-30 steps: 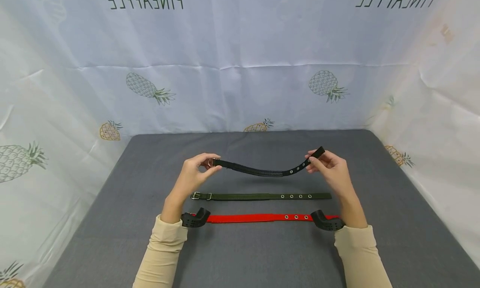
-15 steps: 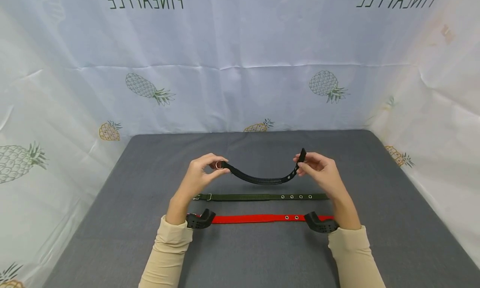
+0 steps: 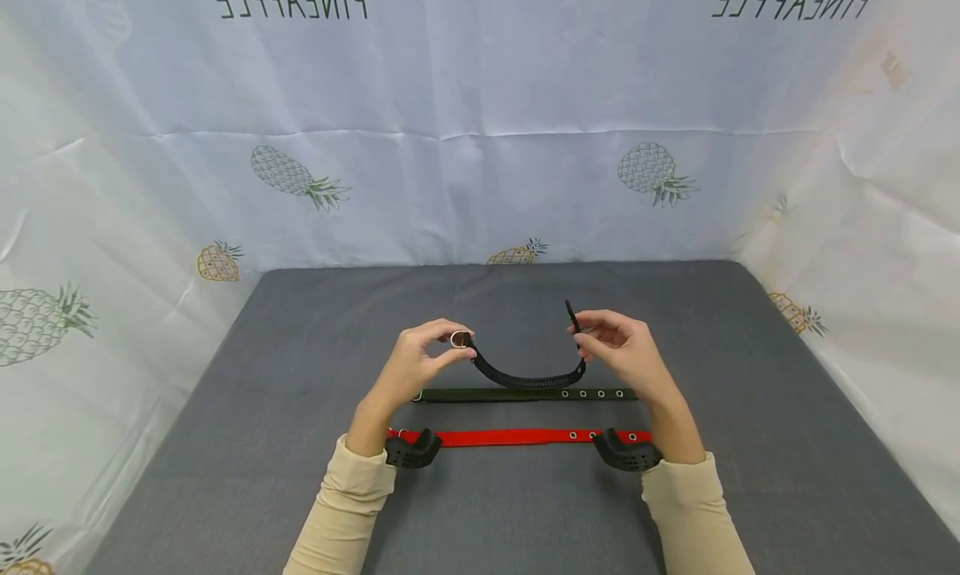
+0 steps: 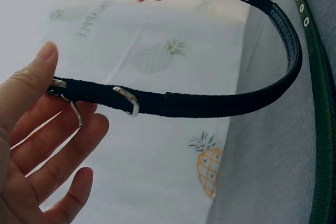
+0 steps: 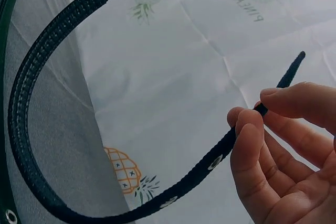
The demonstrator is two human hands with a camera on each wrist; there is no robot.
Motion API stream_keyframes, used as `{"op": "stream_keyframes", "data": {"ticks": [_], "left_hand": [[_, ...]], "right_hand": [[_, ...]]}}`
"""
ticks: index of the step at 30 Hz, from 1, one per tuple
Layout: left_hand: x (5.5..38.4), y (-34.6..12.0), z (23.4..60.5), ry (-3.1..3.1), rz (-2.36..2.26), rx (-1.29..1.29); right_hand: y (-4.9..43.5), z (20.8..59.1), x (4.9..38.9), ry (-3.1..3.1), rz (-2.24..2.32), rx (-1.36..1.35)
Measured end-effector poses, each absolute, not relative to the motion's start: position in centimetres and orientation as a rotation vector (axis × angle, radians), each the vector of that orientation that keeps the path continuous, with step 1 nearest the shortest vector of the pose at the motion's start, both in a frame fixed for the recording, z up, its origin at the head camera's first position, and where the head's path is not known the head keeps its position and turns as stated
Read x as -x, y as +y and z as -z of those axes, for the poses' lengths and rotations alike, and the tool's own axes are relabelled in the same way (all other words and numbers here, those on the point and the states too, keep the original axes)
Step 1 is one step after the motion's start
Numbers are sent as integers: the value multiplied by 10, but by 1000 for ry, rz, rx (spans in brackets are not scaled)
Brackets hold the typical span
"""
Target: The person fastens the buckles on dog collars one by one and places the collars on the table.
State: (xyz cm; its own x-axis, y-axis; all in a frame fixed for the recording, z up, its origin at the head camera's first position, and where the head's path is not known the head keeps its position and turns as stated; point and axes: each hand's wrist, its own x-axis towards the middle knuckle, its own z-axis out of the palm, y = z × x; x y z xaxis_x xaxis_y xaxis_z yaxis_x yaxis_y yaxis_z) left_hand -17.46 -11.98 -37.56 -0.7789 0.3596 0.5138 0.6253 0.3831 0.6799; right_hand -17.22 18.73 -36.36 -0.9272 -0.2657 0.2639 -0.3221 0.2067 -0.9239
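A black collar (image 3: 528,382) with metal eyelets hangs in a deep U between both hands, above the table. At its buckle end, my left hand (image 3: 423,358) pinches it between thumb and fingers; a metal ring and loop show there in the left wrist view. My right hand (image 3: 618,347) pinches the strap near its eyelet end, and the tip sticks up past the fingers (image 5: 249,124). Below the black collar lies a green collar (image 3: 510,395), straight across the table. Nearer the person, a red collar (image 3: 495,437) lies parallel to it, partly covered by the wrist mounts.
Grey cloth covers the table (image 3: 525,517). Black wrist mounts (image 3: 414,448) hang under both wrists, over the red collar. A white curtain (image 3: 480,192) with pineapple prints closes off the back and sides.
Both hands have moved toward each other and slightly nearer the person. The black collar has gone from a shallow sag to a deep U, its free tip now pointing up.
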Motion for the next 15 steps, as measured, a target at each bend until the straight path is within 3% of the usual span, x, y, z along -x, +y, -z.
{"op": "stream_keyframes", "data": {"ticks": [15], "left_hand": [[175,-103,377,-2206,1643,930]], "right_hand": [[170,359,169,-2420,-1876,-565]]}}
